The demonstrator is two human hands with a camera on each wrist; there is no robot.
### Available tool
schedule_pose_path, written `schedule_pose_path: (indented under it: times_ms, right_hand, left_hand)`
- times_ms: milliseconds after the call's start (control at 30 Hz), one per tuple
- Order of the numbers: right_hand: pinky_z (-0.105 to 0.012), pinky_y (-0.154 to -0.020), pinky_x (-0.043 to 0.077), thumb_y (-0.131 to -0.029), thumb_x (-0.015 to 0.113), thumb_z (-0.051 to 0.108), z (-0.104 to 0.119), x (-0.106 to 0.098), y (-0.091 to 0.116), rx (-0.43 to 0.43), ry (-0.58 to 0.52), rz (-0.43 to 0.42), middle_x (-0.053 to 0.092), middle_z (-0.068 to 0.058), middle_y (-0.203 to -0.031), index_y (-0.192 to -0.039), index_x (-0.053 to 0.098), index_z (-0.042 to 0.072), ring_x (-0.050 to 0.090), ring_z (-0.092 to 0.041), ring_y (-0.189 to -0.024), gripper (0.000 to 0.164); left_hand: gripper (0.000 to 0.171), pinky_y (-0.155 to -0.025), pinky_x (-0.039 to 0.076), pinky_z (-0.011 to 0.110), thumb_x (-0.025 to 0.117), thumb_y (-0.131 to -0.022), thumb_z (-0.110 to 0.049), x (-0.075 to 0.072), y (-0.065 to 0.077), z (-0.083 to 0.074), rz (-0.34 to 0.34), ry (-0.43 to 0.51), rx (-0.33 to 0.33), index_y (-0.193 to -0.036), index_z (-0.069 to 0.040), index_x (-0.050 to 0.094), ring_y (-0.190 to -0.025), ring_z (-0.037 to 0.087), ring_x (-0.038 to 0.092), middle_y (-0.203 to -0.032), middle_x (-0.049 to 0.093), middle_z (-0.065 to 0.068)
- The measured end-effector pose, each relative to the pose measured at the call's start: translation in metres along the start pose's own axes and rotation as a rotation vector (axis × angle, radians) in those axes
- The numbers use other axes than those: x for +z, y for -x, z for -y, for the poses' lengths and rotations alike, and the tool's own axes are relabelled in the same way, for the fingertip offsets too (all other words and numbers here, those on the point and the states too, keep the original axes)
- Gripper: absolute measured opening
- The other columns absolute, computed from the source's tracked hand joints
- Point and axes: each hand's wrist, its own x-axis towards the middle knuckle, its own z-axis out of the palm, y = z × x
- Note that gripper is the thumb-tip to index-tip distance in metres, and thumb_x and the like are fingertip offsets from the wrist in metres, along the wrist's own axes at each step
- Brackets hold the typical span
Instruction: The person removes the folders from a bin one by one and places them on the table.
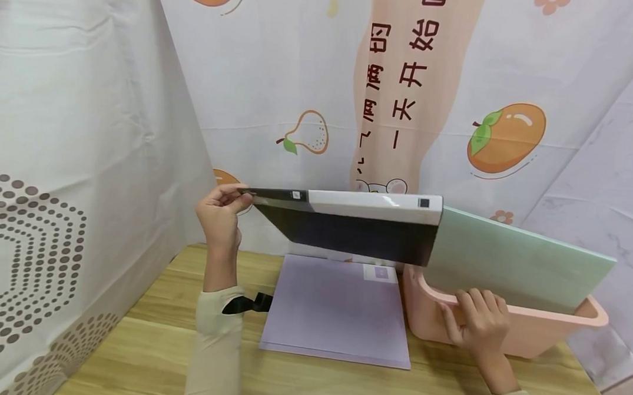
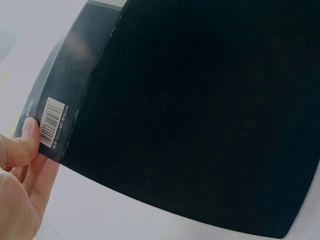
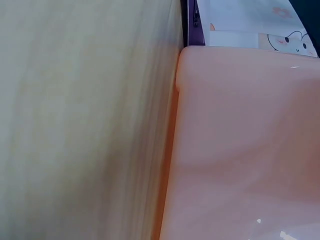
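A black folder (image 1: 347, 231) with a black-and-white spine is held in the air by my left hand (image 1: 221, 214), which pinches the left end of its spine. In the left wrist view the thumb presses beside a barcode label (image 2: 51, 122) on that folder. Beneath it, a purple folder (image 1: 338, 316) lies flat on the table. My right hand (image 1: 481, 322) grips the front rim of a pink bin (image 1: 533, 328). A pale green folder (image 1: 515, 259) leans inside the bin. The right wrist view shows the bin's wall (image 3: 240, 135) but not the hand.
The wooden table (image 1: 146, 331) carries the bin at its right side. A printed fabric backdrop (image 1: 300, 73) hangs behind, and a dotted white cloth (image 1: 56, 210) hangs along the left edge. A black strap (image 1: 248, 303) is on the left wrist.
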Motion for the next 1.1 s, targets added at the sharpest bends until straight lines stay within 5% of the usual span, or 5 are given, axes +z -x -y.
schedule_pose_path:
  times_ms: [333, 567, 733, 933, 1100]
  right_hand:
    - [-0.052, -0.055, 0.03, -0.097, 0.055, 0.05, 0.0, 0.003, -0.001, 0.001, -0.012, -0.004, 0.051, -0.018, -0.058, -0.066, 0.058, -0.004, 0.043, -0.039, -0.052, 0.062]
    - [-0.052, -0.055, 0.029, -0.098, 0.054, 0.049, 0.001, 0.002, -0.009, -0.004, -0.014, -0.004, 0.05, -0.019, -0.058, -0.066, 0.056, -0.005, 0.042, -0.041, -0.052, 0.063]
    - [-0.053, -0.054, 0.029, -0.098, 0.055, 0.048, 0.001, 0.002, -0.011, -0.005, -0.01, -0.015, 0.05, -0.019, -0.057, -0.065, 0.056, -0.005, 0.042, -0.041, -0.051, 0.062]
    - [-0.052, -0.053, 0.029, -0.098, 0.054, 0.049, 0.003, 0.0, -0.009, -0.007, -0.004, -0.013, 0.05, -0.019, -0.056, -0.065, 0.056, -0.004, 0.042, -0.04, -0.051, 0.063]
    - [-0.053, -0.053, 0.03, -0.098, 0.054, 0.049, 0.004, 0.001, -0.008, -0.008, -0.002, -0.014, 0.05, -0.019, -0.056, -0.065, 0.056, -0.004, 0.042, -0.04, -0.051, 0.063]
  left_hand:
    - [0.028, -0.054, 0.055, 0.016, 0.078, -0.076, 0.019, -0.034, -0.006, 0.005, -0.087, -0.002, -0.021, -0.071, -0.009, 0.076, -0.055, 0.007, 0.06, -0.06, 0.065, -0.004]
    - [0.03, -0.055, 0.054, 0.015, 0.076, -0.076, 0.022, -0.051, -0.007, 0.005, -0.081, -0.049, -0.014, -0.072, -0.007, 0.076, -0.056, 0.006, 0.062, -0.063, 0.068, -0.005]
    - [0.036, -0.055, 0.055, 0.015, 0.076, -0.075, 0.023, -0.052, -0.007, 0.006, -0.011, -0.097, -0.06, -0.07, -0.013, 0.076, -0.056, 0.004, 0.064, -0.062, 0.07, -0.007]
    - [0.036, -0.058, 0.053, 0.016, 0.078, -0.078, 0.017, -0.047, -0.007, 0.009, 0.133, -0.281, -0.181, -0.072, -0.019, 0.076, -0.062, 0.005, 0.062, -0.062, 0.068, -0.011]
    - [0.018, -0.065, 0.057, 0.019, 0.077, -0.082, 0.011, -0.039, -0.01, 0.008, 0.263, -0.397, -0.268, -0.086, -0.006, 0.078, -0.07, 0.008, 0.062, -0.066, 0.064, -0.011]
